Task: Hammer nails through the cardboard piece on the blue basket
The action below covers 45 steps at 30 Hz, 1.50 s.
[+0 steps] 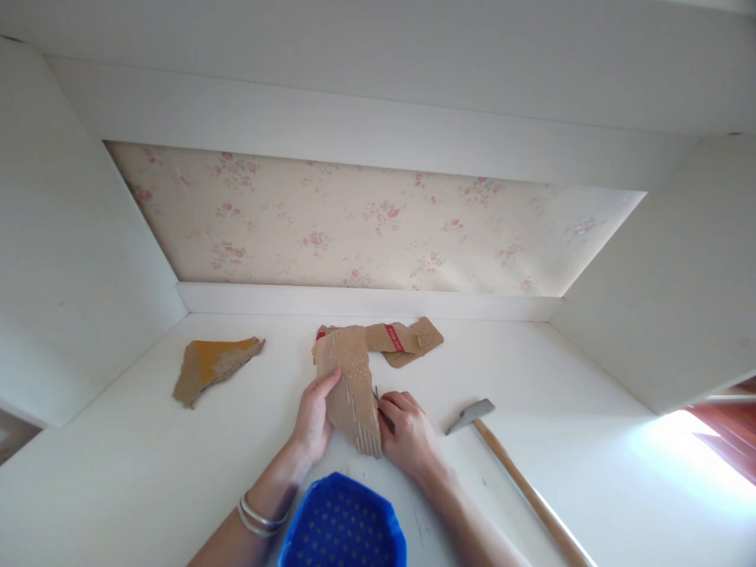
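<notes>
My left hand (313,417) rests on a torn strip of brown cardboard (354,386), thumb pressing its left side, fingers curled at its edge. My right hand (407,433) is closed in a pinch on a thin dark nail (379,405) standing against the strip's right edge. The strip is dotted with small holes. It overlaps a second cardboard piece (407,340) with a red band, lying behind it.
A hammer (513,472) with a wooden handle lies to the right on the white desk (135,457). A blue perforated basket (342,524) sits at the near edge between my arms. Another cardboard scrap (213,364) lies at the left. White side walls and floral wallpaper enclose the desk.
</notes>
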Each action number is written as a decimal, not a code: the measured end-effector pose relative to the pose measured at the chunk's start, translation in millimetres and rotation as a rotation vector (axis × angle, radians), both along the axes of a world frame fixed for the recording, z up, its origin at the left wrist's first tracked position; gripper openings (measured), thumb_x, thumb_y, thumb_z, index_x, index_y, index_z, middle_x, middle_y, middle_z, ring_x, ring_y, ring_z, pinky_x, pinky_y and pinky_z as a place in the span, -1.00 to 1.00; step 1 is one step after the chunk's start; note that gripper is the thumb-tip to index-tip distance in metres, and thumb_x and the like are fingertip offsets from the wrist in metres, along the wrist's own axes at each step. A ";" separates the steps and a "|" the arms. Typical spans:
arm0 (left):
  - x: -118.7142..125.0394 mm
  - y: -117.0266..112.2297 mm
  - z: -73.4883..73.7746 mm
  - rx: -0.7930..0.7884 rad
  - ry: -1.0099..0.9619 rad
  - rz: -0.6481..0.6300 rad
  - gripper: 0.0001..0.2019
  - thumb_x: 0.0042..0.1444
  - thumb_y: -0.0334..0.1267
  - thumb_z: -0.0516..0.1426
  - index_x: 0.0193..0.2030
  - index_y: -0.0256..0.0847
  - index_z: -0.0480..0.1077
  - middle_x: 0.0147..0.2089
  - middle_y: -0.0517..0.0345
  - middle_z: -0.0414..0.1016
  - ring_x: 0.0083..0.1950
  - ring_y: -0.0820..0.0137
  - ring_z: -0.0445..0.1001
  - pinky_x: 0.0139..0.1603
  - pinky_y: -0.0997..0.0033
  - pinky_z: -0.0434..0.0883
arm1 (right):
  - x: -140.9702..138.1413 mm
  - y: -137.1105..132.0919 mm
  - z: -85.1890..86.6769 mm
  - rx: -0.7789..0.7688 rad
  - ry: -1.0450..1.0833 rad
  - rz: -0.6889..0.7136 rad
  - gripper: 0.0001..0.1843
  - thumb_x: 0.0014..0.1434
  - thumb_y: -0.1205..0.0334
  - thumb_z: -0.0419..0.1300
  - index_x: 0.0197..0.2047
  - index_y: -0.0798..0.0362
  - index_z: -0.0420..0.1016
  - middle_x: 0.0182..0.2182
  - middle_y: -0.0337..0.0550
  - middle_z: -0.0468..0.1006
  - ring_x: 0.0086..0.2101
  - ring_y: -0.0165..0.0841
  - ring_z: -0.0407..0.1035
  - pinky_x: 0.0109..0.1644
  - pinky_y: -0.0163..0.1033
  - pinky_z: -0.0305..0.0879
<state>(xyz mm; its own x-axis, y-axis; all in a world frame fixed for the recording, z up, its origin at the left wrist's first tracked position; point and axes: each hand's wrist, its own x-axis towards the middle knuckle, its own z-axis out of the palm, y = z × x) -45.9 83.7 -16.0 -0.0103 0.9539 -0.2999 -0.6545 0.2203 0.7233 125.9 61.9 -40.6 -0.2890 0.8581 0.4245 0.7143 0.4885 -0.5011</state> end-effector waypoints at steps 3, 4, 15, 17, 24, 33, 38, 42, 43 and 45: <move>0.8 -0.8 -1.9 0.047 0.026 -0.031 -0.62 0.09 -0.19 0.29 -0.01 -0.41 0.49 -0.13 -0.14 0.63 -0.19 0.17 0.63 -0.20 0.31 0.54 | 0.1 0.5 -0.5 -0.028 0.027 0.020 -0.77 0.24 0.41 0.09 -0.25 -0.02 0.56 -0.30 -0.11 0.60 -0.26 -0.23 0.42 -0.15 -0.19 0.36; 0.7 -1.0 -2.1 0.059 0.024 -0.035 -0.60 0.08 -0.18 0.30 0.00 -0.40 0.49 -0.11 -0.14 0.63 -0.17 0.16 0.62 -0.18 0.30 0.53 | 0.3 0.7 -0.1 -0.039 0.043 0.015 -0.76 0.24 0.41 0.08 -0.21 -0.02 0.56 -0.29 -0.11 0.60 -0.25 -0.24 0.43 -0.14 -0.20 0.36; -2.9 0.2 -0.8 0.072 -0.055 -0.103 -0.59 0.12 -0.17 0.28 0.03 -0.40 0.49 0.00 -0.16 0.60 0.04 0.11 0.56 0.07 0.22 0.47 | 8.2 0.5 9.1 -0.123 0.314 -0.247 -0.60 0.41 0.05 -0.11 -0.12 0.04 0.51 -0.22 -0.05 0.63 -0.23 -0.27 0.50 -0.11 -0.24 0.37; -3.2 0.6 -1.3 0.060 -0.075 -0.103 -0.58 0.13 -0.17 0.27 0.06 -0.39 0.48 0.01 -0.15 0.59 0.05 0.10 0.56 0.10 0.20 0.45 | 8.5 1.1 7.8 -0.146 0.345 -0.275 -0.58 0.40 0.01 -0.09 -0.13 0.04 0.51 -0.24 -0.05 0.63 -0.23 -0.24 0.50 -0.11 -0.22 0.36; -9.0 -4.3 -0.3 -0.007 -0.171 -0.157 -0.53 0.24 -0.09 0.16 0.20 -0.33 0.39 0.09 -0.17 0.54 0.14 0.12 0.50 0.19 0.15 0.39 | 4.7 -3.8 16.6 -0.233 0.453 -0.330 -0.54 0.36 -0.09 -0.10 -0.11 0.03 0.49 -0.18 0.00 0.61 -0.18 -0.19 0.47 -0.05 -0.12 0.34; -13.2 -19.3 26.7 0.218 0.059 -0.260 -0.45 0.17 0.09 0.18 0.08 -0.37 0.48 0.09 -0.19 0.54 0.17 0.05 0.45 0.24 0.08 0.31 | -19.7 -10.5 79.6 -0.388 0.515 -0.055 -0.61 0.29 -0.10 0.08 -0.14 0.02 0.53 -0.38 -0.21 0.58 -0.36 -0.31 0.44 -0.26 -0.25 0.37; -57.8 -52.1 55.7 0.372 0.717 -0.279 -0.65 0.07 0.02 0.27 -0.16 -0.22 0.61 0.11 -0.07 0.52 0.13 0.09 0.45 0.19 0.18 0.34 | 14.5 -11.2 113.4 -0.404 0.597 -0.093 -0.56 0.32 -0.15 0.00 -0.12 -0.01 0.51 -0.28 -0.23 0.56 -0.21 -0.28 0.40 -0.10 -0.23 0.32; -96.9 -102.8 50.2 0.243 0.936 -0.225 -0.61 0.02 0.11 0.27 -0.50 -0.22 0.55 0.06 -0.09 0.54 -0.01 0.10 0.52 0.05 0.23 0.43 | 57.7 -29.7 118.2 -0.544 0.623 -0.145 -0.48 0.30 -0.21 -0.01 0.01 0.00 0.50 -0.24 -0.17 0.59 -0.23 -0.26 0.43 -0.21 -0.25 0.35; -100.5 -117.0 44.3 0.223 0.927 -0.202 -0.57 0.01 0.16 0.26 -0.49 -0.22 0.55 0.05 -0.11 0.53 -0.02 0.09 0.52 0.03 0.23 0.45 | 66.0 -36.5 116.7 -0.596 0.614 -0.141 -0.46 0.29 -0.22 -0.01 0.00 0.02 0.51 -0.27 -0.16 0.59 -0.27 -0.26 0.44 -0.29 -0.27 0.35; -97.9 -143.4 30.1 0.238 0.831 -0.184 -0.38 -0.05 0.33 0.20 -0.10 -0.17 0.57 0.13 -0.13 0.48 0.05 0.02 0.49 0.00 0.18 0.48 | 77.3 -50.4 114.3 -0.701 0.569 -0.099 -0.42 0.29 -0.25 -0.03 -0.07 0.05 0.55 -0.35 -0.15 0.60 -0.39 -0.30 0.44 -0.42 -0.31 0.31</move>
